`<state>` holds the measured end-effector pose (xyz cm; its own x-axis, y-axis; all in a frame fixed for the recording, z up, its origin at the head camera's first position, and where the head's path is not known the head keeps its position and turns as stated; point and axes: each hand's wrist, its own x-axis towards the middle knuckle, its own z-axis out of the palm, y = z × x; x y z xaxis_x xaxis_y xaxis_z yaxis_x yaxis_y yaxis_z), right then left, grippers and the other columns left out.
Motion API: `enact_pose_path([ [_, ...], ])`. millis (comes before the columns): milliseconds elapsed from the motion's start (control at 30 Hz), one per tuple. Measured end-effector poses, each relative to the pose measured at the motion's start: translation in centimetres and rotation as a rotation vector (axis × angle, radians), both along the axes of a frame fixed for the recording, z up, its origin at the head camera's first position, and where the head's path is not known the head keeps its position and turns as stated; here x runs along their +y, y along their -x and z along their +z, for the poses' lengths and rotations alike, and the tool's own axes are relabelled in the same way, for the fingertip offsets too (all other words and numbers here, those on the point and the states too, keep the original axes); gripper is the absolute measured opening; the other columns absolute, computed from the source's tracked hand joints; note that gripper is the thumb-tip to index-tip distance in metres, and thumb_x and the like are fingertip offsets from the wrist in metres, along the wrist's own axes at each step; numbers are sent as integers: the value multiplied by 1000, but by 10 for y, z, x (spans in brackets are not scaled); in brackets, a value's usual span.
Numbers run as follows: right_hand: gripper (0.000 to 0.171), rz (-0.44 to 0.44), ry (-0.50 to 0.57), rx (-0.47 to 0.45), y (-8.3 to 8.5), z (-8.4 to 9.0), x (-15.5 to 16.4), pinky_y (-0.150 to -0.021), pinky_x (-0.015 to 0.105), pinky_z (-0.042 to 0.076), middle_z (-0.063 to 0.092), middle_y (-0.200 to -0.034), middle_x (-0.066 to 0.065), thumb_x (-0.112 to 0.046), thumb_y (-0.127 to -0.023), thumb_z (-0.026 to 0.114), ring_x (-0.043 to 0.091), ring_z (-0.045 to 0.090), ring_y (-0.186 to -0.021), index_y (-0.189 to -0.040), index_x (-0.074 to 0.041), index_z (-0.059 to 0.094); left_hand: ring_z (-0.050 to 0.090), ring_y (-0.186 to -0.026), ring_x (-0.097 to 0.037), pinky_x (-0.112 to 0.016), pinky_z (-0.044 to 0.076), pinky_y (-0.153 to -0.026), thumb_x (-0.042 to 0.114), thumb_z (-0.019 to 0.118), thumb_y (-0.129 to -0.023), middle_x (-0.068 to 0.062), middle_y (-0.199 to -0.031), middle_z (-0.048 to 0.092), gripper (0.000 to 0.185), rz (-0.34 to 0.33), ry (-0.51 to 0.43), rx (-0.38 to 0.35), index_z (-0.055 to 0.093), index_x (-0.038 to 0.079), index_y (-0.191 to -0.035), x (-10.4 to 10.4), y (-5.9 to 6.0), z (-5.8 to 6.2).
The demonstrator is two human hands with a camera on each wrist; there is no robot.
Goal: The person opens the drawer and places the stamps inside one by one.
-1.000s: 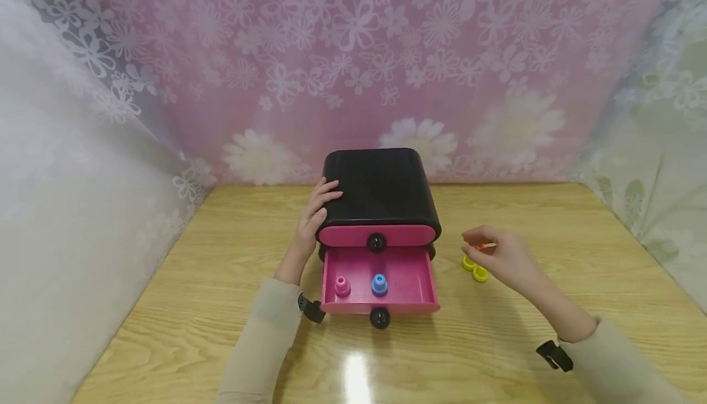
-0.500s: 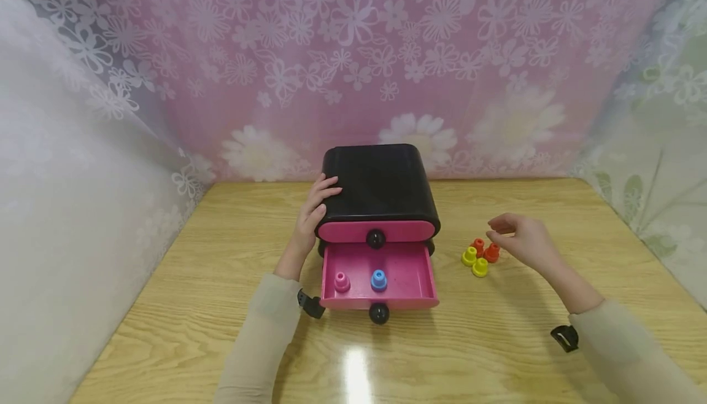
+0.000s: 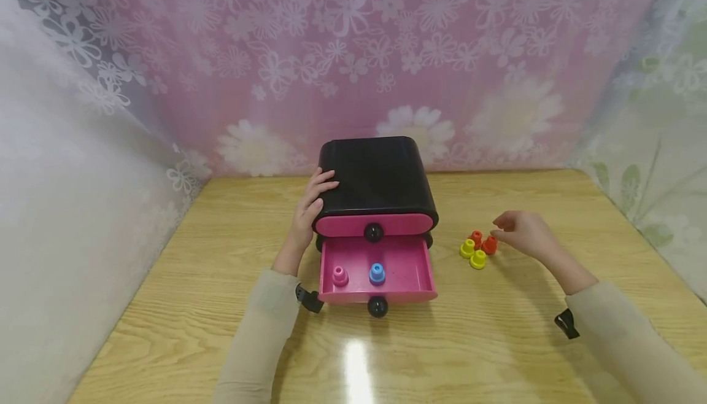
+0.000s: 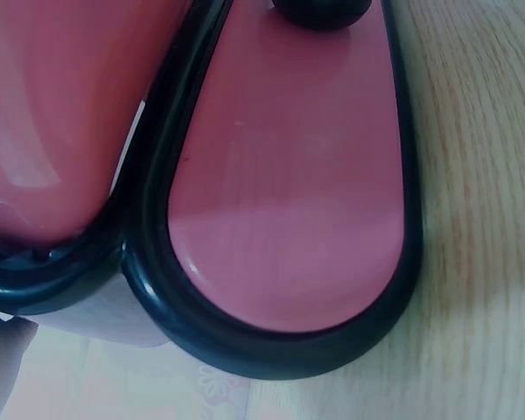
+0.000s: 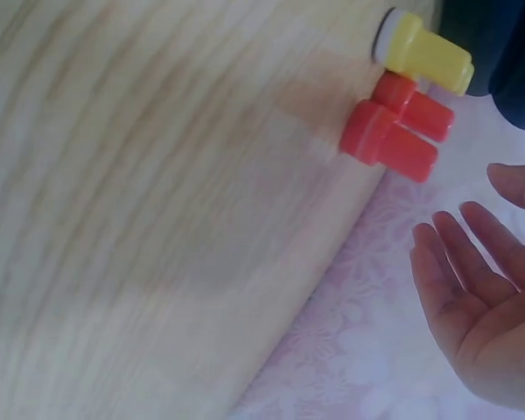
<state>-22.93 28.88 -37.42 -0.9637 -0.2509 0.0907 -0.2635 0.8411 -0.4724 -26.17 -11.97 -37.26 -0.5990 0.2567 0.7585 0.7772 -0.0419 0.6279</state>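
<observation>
A black two-drawer cabinet [image 3: 375,174] with pink drawer fronts stands mid-table. My left hand [image 3: 309,209] rests against its left side, fingertips over the top edge. The lower drawer [image 3: 405,275] is pulled out, and in it stand a pink peg [image 3: 339,276] and a blue peg [image 3: 377,274]. Right of the cabinet, two yellow pegs [image 3: 477,260] and two red pegs [image 3: 489,245] stand in a tight group. Just beyond the red ones hovers my right hand [image 3: 527,233], its fingers loosely bent and nothing between them. The right wrist view shows its palm and parted fingers [image 5: 459,271].
Black round knobs [image 3: 378,306] stick out from both drawers, the upper drawer [image 3: 342,226] being closed. Flowered cloth [image 3: 353,72] hangs behind the wooden table [image 3: 232,238] and along both sides.
My right hand has drawn away to the right from the peg group, uncovering the red pegs. The left hand stays on the cabinet. The head view has tilted slightly.
</observation>
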Motion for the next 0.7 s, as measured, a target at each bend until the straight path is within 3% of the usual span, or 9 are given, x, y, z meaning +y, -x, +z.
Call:
enact_pose_path([
  [233,31,21,-18,-67,2,-8,3,-65,43,48,62,-87,22,-14,-79,61,35,58,-81,-97,11,59,9,-131,-30,-43,5,-104,14,33,-84,-26,-132,34,43,-10,5,-18,48,-14,-113,0,-2,2],
  [700,30,31,-29,-90,3,-14,2,-66,44,47,61,-89,23,-13,-78,62,36,57,-82,-96,11,59,9,-131,-33,-42,5,-104,15,33,-85,-28,-130,35,43,4,-3,-2,48,-15,-112,0,-2,1],
])
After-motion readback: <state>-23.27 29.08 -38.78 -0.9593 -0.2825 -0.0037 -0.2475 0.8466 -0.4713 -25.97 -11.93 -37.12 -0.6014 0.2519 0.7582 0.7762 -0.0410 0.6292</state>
